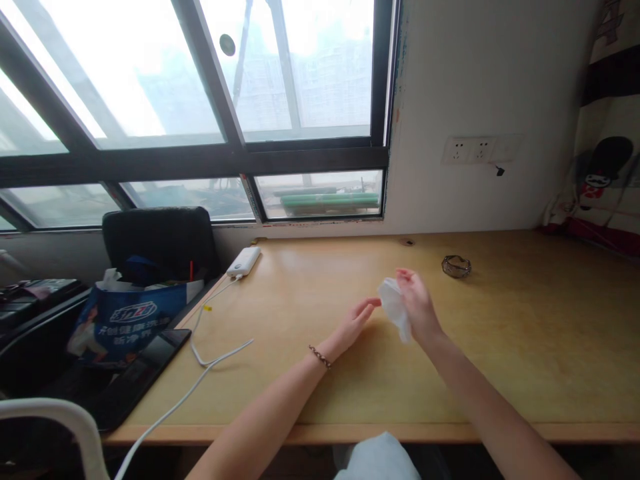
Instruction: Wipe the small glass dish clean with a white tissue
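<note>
My right hand (419, 305) is raised a little above the wooden desk (525, 347) and holds a crumpled white tissue or wipe (394, 307) between thumb and fingers. My left hand (354, 325) lies just left of it, fingers stretched flat and together, fingertips almost touching the tissue. A beaded bracelet (320, 357) circles my left wrist.
A white power bank (244, 261) with a white cable (210, 360) lies at the desk's left back. A dark bracelet-like ring (456, 266) sits at the right back. A blue bag (125, 320) and black chair stand left of the desk. A wall socket (470, 150) is above.
</note>
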The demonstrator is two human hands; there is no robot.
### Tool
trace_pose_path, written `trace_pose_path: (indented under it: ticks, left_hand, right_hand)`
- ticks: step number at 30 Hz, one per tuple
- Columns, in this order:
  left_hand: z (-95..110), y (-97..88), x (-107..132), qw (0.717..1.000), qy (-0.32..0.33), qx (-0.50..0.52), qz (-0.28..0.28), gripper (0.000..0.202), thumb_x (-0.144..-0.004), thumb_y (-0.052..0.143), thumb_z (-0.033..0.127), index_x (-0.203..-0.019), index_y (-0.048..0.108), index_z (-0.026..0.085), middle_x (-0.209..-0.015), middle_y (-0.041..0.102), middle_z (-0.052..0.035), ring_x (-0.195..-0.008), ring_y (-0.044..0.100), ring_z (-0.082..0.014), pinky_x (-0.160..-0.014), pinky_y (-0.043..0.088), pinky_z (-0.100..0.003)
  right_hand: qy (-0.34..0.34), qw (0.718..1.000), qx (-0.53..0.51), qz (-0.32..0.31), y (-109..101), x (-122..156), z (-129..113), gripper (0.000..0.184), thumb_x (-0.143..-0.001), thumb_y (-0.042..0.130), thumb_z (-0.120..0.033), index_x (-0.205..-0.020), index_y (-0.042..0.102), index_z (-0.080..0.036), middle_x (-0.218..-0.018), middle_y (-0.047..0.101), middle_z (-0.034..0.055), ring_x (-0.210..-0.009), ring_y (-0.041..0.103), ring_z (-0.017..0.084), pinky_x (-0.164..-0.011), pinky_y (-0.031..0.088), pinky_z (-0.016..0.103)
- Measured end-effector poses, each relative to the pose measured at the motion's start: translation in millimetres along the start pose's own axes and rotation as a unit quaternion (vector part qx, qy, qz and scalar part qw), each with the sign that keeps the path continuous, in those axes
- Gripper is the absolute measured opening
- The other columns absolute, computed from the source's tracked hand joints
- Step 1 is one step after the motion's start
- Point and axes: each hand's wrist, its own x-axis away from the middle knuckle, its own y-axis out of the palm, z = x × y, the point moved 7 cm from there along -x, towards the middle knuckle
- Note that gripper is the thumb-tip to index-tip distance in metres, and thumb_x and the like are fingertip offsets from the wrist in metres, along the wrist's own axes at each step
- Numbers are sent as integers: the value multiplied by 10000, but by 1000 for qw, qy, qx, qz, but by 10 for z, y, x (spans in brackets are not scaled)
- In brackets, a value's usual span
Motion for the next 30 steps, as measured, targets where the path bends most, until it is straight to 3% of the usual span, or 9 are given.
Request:
trace_pose_path:
  ticks: [2,4,7,9,13,16,19,24,30]
  left_hand:
    - [-157,-13,-32,988,-66,142,13,505,-790,378,518,-1093,518,139,-1085,567,-130,-995,531,-261,-864,402,-417]
    - [-247,-42,-50,974,-97,202,37,490,-739,503,483,-1079,528,131,-1057,584,-127,-939,559,-254,-816,430,-383]
    - [-280,-112,-58,975,-113,178,69,418,-665,636,366,-990,583,108,-997,614,-114,-874,576,-219,-787,434,-321]
    - [-296,-170,-53,974,-129,165,93,403,-649,643,375,-931,610,89,-930,634,-111,-801,586,-203,-726,444,-298]
    - [-350,-286,-42,963,-152,163,150,403,-629,644,393,-877,628,76,-825,650,-98,-680,581,-170,-605,437,-255]
    - [-392,-326,-38,960,-171,138,174,361,-606,659,389,-782,637,74,-720,646,-72,-583,553,-137,-522,407,-223]
    - [-404,-339,-43,958,-174,136,183,354,-589,670,389,-762,632,83,-685,637,-54,-559,542,-127,-500,398,-213]
    - [-409,-419,-65,957,-161,137,196,339,-599,665,383,-761,625,88,-676,622,-45,-545,530,-109,-482,391,-200]
    - [-366,-453,-101,956,-140,196,168,346,-609,652,362,-854,611,122,-673,600,-22,-493,496,-75,-435,369,-177]
  right_hand:
    - [49,997,-51,-17,130,-44,229,343,-684,602,-454,-903,511,-207,-841,592,37,-757,573,183,-604,464,251]
    - [89,990,-96,-52,234,-55,429,363,-645,640,-451,-873,514,-199,-816,604,33,-733,582,177,-602,463,250]
    - [91,984,-123,-89,240,-58,566,388,-591,706,-372,-893,530,-205,-851,620,22,-737,588,164,-638,462,252]
    - [88,985,-114,-96,179,-79,612,373,-567,722,-346,-863,557,-191,-818,634,22,-697,588,161,-627,459,257]
    - [93,989,-106,-40,0,-177,700,281,-541,723,-359,-692,593,-161,-629,627,10,-559,562,149,-549,446,256]
    - [85,991,-106,-8,-68,-226,717,258,-515,738,-341,-651,606,-166,-592,624,6,-532,557,148,-532,442,257]
    - [95,990,-103,-22,-54,-215,698,260,-525,729,-365,-652,622,-166,-585,632,16,-508,559,156,-505,439,264]
    - [141,978,-103,-118,37,-157,664,282,-488,757,-281,-714,649,-151,-684,657,37,-590,593,167,-559,465,267]
    - [149,977,-126,-83,-97,-252,715,174,-505,698,-198,-670,655,-167,-661,647,20,-571,565,121,-539,458,218]
